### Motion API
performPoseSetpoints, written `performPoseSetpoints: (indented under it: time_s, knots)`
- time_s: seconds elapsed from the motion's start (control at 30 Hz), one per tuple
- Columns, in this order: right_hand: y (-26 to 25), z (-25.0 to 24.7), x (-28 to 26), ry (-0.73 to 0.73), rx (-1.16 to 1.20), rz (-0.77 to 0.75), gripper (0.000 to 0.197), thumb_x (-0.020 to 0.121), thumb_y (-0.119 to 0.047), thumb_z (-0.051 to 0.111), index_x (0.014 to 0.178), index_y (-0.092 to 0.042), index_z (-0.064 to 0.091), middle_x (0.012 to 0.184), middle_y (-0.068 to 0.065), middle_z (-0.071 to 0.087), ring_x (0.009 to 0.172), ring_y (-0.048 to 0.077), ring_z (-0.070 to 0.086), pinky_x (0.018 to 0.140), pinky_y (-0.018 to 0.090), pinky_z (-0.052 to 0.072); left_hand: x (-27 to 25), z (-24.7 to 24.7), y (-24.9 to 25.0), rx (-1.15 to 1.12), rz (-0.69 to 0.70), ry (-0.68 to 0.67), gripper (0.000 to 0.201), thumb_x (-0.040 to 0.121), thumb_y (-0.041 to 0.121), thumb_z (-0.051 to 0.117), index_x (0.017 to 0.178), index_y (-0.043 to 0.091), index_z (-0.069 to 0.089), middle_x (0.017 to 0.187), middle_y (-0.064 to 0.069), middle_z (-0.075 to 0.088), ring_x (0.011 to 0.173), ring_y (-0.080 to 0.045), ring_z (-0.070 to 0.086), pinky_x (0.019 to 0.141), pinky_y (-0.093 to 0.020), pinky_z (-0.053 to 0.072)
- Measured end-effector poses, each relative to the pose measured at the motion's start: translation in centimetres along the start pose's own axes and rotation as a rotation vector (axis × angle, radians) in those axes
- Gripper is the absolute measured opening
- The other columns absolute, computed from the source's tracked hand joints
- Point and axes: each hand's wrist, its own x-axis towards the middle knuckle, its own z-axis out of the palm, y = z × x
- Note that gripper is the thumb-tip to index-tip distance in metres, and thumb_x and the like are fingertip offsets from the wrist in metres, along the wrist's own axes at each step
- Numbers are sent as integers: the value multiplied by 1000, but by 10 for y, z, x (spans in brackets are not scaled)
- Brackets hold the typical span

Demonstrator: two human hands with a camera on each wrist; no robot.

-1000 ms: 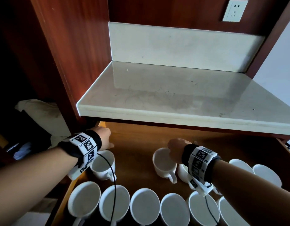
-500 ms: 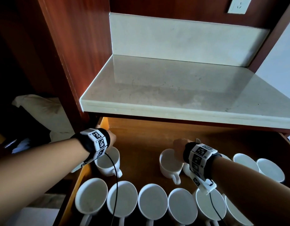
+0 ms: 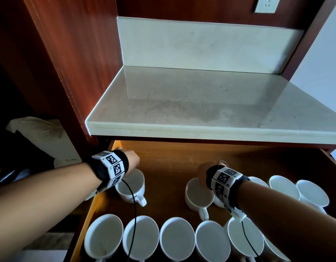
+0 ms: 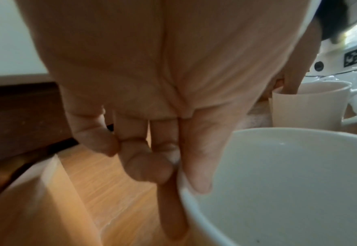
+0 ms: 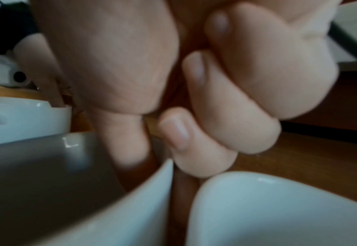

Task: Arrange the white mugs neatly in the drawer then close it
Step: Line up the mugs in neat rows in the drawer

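Note:
An open wooden drawer (image 3: pixel 99 203) holds white mugs, with several in a row along the front. My left hand (image 3: pixel 133 159) pinches the far rim of a mug (image 3: pixel 132 188) at the back left. In the left wrist view, the thumb of this hand (image 4: pixel 179 174) is inside that mug (image 4: pixel 289 191) and the fingers are outside. My right hand (image 3: pixel 203 171) grips the rim of a mug (image 3: pixel 197 195) in the middle. Up close, the right hand (image 5: pixel 160 149) has its thumb inside the mug (image 5: pixel 47 191) and its fingers curled outside.
A stone counter (image 3: pixel 201 114) overhangs the back of the drawer. More mugs (image 3: pixel 284 186) stand at the back right, and one (image 5: pixel 278 208) sits close against the right hand's mug. Bare drawer floor (image 3: pixel 167 178) lies between the two held mugs. A red wood panel (image 3: pixel 68 72) rises on the left.
Both hands keep hold of the same two mugs, which have hardly shifted in the drawer. The head view has tilted, so more of the front row shows.

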Motion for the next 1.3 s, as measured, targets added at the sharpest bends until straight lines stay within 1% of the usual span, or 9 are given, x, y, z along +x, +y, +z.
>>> performPoseSetpoints:
  time_s: [0.1,0.2,0.37,0.43,0.53,0.7,0.93,1.17,1.3]
  knots:
    - [0,-3,3,8,1,-30,22,92,-23,51,107,-17,66,96,0,60,99,23,65,68,33,47,0,-11,4,8,51,98,28,95,16,55,123,20,60,125,-4,60,115,-26,57,88,-35,45]
    - [-1,-6,2,21,16,-38,21,90,-20,54,106,-17,67,106,-1,67,101,23,66,63,32,45,-2,-20,15,11,100,143,29,96,14,52,123,22,58,125,-5,59,115,-29,57,87,-35,45]
    - [4,-10,4,21,94,-48,27,88,-21,59,113,-15,67,117,0,67,108,24,65,65,34,44,6,-26,28,-3,178,285,27,96,10,45,116,23,58,123,-6,60,115,-30,57,83,-35,44]
    - [7,-10,5,24,112,-75,29,89,-27,60,115,-14,66,118,1,67,110,24,64,70,35,48,9,-29,31,-1,203,299,26,95,9,46,114,22,57,121,-6,60,113,-29,57,79,-33,43]
    - [5,-5,8,53,142,-135,41,90,-40,59,121,-15,61,123,2,63,113,24,61,88,37,52,13,-36,34,3,232,326,23,94,11,47,112,22,58,117,-6,62,109,-29,59,73,-31,39]
    - [6,1,10,128,156,-205,35,97,-35,49,126,-17,60,130,4,59,119,25,58,95,41,49,11,-53,40,2,236,379,22,92,9,45,105,21,58,111,-6,62,102,-29,60,69,-30,39]
    - [14,0,6,94,187,-184,38,98,-30,51,131,-13,55,134,8,57,126,27,52,104,45,38,17,-47,71,39,243,311,31,93,7,47,118,20,60,120,-3,63,111,-28,60,79,-34,47]
    - [16,4,3,137,255,-178,40,95,-26,56,133,-13,54,135,9,55,127,28,51,107,47,37,22,-45,89,24,235,255,30,96,11,46,122,19,61,123,-5,62,112,-28,60,84,-35,49]
    - [15,10,3,135,253,-166,40,94,-24,58,131,-11,54,133,10,56,126,29,52,107,51,37,24,-42,96,-21,260,254,24,94,11,45,110,19,61,119,-6,61,108,-29,60,81,-35,48]
